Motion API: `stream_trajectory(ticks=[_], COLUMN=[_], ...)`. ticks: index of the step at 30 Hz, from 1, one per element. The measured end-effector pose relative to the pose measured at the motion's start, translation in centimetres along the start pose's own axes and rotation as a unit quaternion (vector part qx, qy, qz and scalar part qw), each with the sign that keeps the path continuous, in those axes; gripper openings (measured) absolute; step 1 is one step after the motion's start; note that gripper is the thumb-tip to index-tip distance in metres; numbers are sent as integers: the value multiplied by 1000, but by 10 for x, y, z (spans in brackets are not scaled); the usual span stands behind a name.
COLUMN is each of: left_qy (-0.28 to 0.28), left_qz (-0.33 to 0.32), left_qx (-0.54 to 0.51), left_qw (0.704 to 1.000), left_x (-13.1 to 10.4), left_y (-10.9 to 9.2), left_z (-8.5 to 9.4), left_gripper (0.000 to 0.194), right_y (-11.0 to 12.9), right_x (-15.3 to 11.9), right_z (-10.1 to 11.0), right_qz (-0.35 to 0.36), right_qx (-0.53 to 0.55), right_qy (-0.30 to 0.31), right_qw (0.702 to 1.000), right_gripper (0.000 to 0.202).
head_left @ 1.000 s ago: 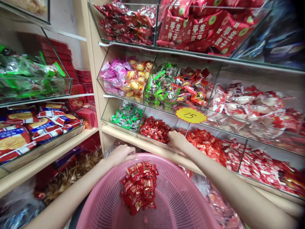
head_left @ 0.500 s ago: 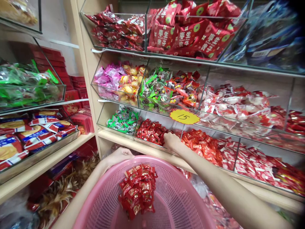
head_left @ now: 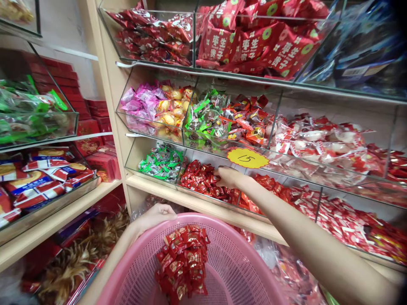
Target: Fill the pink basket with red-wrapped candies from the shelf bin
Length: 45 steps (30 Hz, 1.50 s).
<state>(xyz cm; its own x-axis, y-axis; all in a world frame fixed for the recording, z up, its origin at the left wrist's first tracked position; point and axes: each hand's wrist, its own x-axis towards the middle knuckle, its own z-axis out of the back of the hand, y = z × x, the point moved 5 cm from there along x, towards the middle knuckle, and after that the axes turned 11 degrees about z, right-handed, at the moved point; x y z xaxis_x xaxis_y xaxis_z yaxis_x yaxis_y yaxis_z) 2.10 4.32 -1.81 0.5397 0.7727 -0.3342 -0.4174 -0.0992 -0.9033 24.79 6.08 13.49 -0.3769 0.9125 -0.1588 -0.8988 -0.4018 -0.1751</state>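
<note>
A pink perforated plastic basket [head_left: 254, 264] fills the lower middle of my view, with a heap of red wrapped candies [head_left: 184, 260] inside. My left hand [head_left: 159, 214] grips its far left rim, fingers curled over the edge. Up on the lowest shelf, my right hand [head_left: 229, 176] reaches into a clear bin of dark red wrapped candies [head_left: 199, 178]. Its fingers are stretched out over the right part of that pile, the tips partly hidden among the wrappers. I make out nothing held in it.
Green-wrapped candies [head_left: 160, 163] lie left of that bin, orange-red packets [head_left: 270, 190] right of it. A yellow price tag [head_left: 248, 158] marked 15 hangs just above my right hand. The wooden shelf edge [head_left: 178, 197] runs between bins and basket.
My right hand has gone from a closed fist near the bin's front to a more outstretched shape over the candies. The view has shifted slightly; my left hand keeps its hold on the basket.
</note>
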Motion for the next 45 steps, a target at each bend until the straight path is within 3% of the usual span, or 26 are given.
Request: stream_trajectory(ticks=[6,14,24,30,37,41,45], left_qy=[-5,-11,-15,-14,-12,-17,-19], left_qz=[0,-3,-13,-14,-13,-10,-7], left_qx=[3,5,13,6,-6,-5,-1], left_qw=[1000,1000,1000,1000,1000,1000,1000], left_x=[0,0,-1,-4,-2,1,1], left_y=[1,1,1,-2,-1,0,1], left_z=[1,0,-2,-4,-4,-4,-4], left_gripper=[21,21,22,20,19,17,18], right_y=[-9,7,13,13,-11,-9,-6], right_x=[17,19,20,22,27,28,27], right_z=[-14,-25,-34,-30,-33,-36,-36], right_qz=[63,74,100,79,37,39,-6], right_qx=[-23,-131,-181,-158,-49,-50,-51], right_qy=[-59,-74,-72,-60,-61,-85,-105], right_qw=[996,986,976,982,996,994,993], right_gripper=[29,31,32,31,28,24,24])
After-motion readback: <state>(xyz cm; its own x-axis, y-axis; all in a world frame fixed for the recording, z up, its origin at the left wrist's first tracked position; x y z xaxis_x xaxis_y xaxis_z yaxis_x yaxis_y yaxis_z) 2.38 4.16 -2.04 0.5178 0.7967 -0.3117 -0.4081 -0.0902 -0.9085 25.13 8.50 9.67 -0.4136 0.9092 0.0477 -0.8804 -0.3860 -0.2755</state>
